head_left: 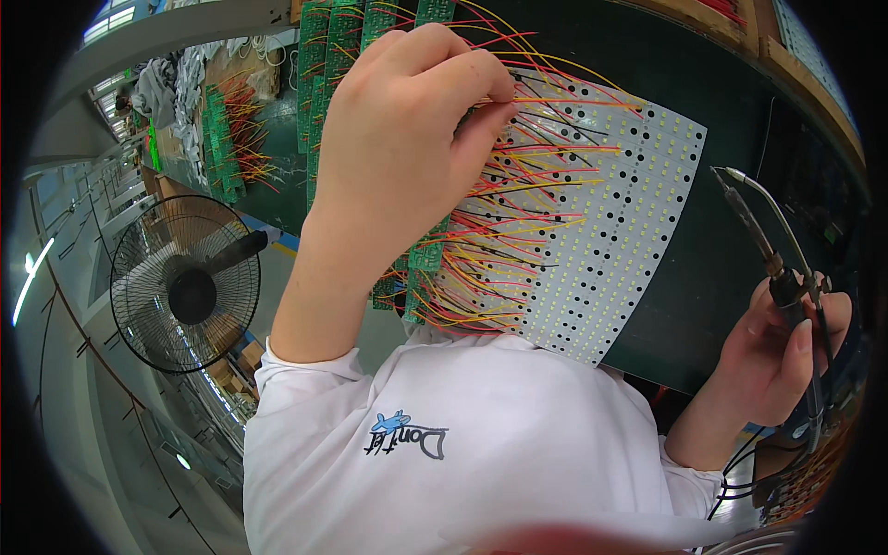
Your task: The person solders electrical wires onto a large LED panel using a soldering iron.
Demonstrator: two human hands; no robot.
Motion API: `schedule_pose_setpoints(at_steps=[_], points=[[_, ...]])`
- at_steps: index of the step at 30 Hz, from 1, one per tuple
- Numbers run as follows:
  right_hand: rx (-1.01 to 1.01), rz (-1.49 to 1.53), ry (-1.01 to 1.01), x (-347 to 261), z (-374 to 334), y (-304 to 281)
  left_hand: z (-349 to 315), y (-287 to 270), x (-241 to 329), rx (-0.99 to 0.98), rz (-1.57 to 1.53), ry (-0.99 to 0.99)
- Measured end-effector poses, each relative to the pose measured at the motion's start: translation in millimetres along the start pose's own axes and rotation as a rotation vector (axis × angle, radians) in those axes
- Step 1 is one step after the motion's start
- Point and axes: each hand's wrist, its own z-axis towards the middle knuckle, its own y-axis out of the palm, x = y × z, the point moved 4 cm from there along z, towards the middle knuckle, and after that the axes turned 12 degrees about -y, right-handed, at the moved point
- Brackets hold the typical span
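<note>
My left hand reaches over the work with thumb and forefinger pinched on thin wires. Beneath it lies a white panel with rows of small pale yellowish parts and black holes. Red, yellow and black wires fan out across the panel from green circuit boards, partly covered by my hand and wrist. At the right, my right hand grips a soldering iron with a thin bent metal tube alongside. The iron's tip points up and left, apart from the panel.
The dark green tabletop carries the panel. More green boards lie at the far left, with another wired stack beyond. A black fan stands at left. Black cables hang below my right hand. A wooden ledge borders the far right.
</note>
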Motion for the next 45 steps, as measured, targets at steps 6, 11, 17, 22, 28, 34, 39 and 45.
schedule_pose_setpoints(at_steps=[6, 11, 17, 22, 28, 34, 39, 45], points=[[0.083, 0.018, -0.017, -1, 1, 8, 5, -3, -4, -0.004, 0.071, 0.041], [0.079, 0.004, 0.002, -1, 2, 9, 4, -3, -2, -0.027, 0.061, 0.124], [0.017, -0.044, 0.000, -1, 1, 4, 3, -10, -3, 0.003, 0.049, 0.146], [-0.003, -0.054, 0.016, -1, 2, 2, 1, -15, -1, -0.012, -0.032, 0.071], [0.017, -0.058, 0.047, -2, 3, 6, 5, -12, 15, -0.048, -0.190, 0.065], [0.021, -0.079, 0.068, -1, 4, 6, 17, 6, 32, -0.140, -0.385, 0.165], [0.015, -0.102, -0.029, 2, 6, 13, 21, 23, 35, -0.175, -0.383, 0.076], [-0.019, -0.234, 0.047, 9, 5, 27, 26, 33, 27, -0.117, -0.309, 0.109]])
